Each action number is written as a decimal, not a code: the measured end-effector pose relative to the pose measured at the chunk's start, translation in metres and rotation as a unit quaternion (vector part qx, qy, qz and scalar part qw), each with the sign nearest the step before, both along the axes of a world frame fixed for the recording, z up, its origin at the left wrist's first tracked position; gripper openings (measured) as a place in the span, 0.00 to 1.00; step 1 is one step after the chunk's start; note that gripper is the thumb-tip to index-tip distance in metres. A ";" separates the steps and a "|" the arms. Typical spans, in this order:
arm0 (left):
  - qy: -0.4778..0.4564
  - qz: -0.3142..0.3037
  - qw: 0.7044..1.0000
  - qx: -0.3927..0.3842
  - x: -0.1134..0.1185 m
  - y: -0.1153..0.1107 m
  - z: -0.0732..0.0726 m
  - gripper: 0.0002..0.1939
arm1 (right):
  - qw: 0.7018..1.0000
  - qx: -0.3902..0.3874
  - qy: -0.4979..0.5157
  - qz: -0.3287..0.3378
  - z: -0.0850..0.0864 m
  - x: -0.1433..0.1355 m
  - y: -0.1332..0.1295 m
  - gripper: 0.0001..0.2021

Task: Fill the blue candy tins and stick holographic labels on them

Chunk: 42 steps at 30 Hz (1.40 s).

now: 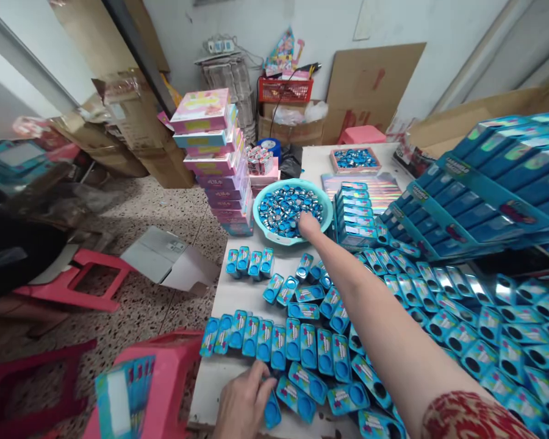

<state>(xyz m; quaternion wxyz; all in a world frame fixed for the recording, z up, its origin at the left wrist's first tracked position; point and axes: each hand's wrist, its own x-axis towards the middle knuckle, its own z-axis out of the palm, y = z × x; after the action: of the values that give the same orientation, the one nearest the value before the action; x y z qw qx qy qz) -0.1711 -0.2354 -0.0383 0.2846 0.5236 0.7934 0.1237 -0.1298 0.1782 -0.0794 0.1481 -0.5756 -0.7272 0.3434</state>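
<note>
My right hand [309, 225] reaches across the table into a light blue basin [289, 239] heaped with small round blue and silver caps [279, 210]. Its fingers are curled down among the caps, and the fingertips are hidden. Near the table's front edge, my left hand [246, 399] has thumb and fingers closed around a small blue box [272, 412] with a round recess in its top. Just beyond it stands a row of similar blue boxes [278, 344], several of them with blue circles at their near ends.
Many loose blue boxes [478, 356] cover the right side, below stacked blue display trays [466, 201]. A tall pile of pink and purple cartons [222, 164] stands left of the basin. A shallow tray of caps [355, 160] sits at the back. Pink stools [160, 378] flank the table's left.
</note>
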 end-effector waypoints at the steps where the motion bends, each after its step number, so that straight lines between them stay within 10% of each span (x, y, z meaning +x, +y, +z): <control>1: 0.008 0.003 1.000 0.005 -0.002 0.000 -0.002 0.06 | 0.999 0.002 0.024 -0.023 0.004 0.001 0.000 0.15; 7: -0.016 0.017 1.000 0.011 -0.018 0.004 -0.008 0.08 | 0.966 -0.073 0.208 -0.134 0.046 0.004 -0.007 0.14; 12: -0.025 0.065 0.992 0.107 -0.020 0.036 0.020 0.12 | 0.898 -0.205 0.357 -0.154 0.067 0.040 -0.123 0.12; 15: -0.012 -0.063 0.980 0.191 -0.005 0.054 0.034 0.17 | 0.689 -0.427 0.561 -0.168 0.063 0.075 -0.233 0.12; 17: -0.012 -0.189 0.961 0.202 0.011 0.058 0.034 0.17 | 0.606 -0.481 0.590 -0.230 0.057 0.096 -0.294 0.13; 23: -0.030 -0.426 0.895 0.131 0.055 0.042 0.014 0.17 | 0.498 -0.489 0.618 -0.362 0.047 0.159 -0.367 0.11; 31: -0.059 -0.432 0.899 0.043 0.112 0.064 0.019 0.09 | 0.479 -0.435 0.640 -0.413 0.041 0.212 -0.392 0.13; 36: -0.041 -0.514 0.850 0.108 0.128 0.069 0.015 0.12 | 0.488 -0.390 0.658 -0.420 0.044 0.226 -0.390 0.13; 42: -0.130 -0.369 0.920 -0.011 0.143 0.076 0.023 0.09 | 0.530 -0.399 0.617 -0.423 0.045 0.236 -0.383 0.15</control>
<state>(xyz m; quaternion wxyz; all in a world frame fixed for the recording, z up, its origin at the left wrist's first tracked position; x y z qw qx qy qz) -0.0276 -0.1596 -0.0152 0.4165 0.7557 0.5008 0.0683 0.1064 -0.2048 -0.0349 0.4430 -0.4600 0.0867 0.7646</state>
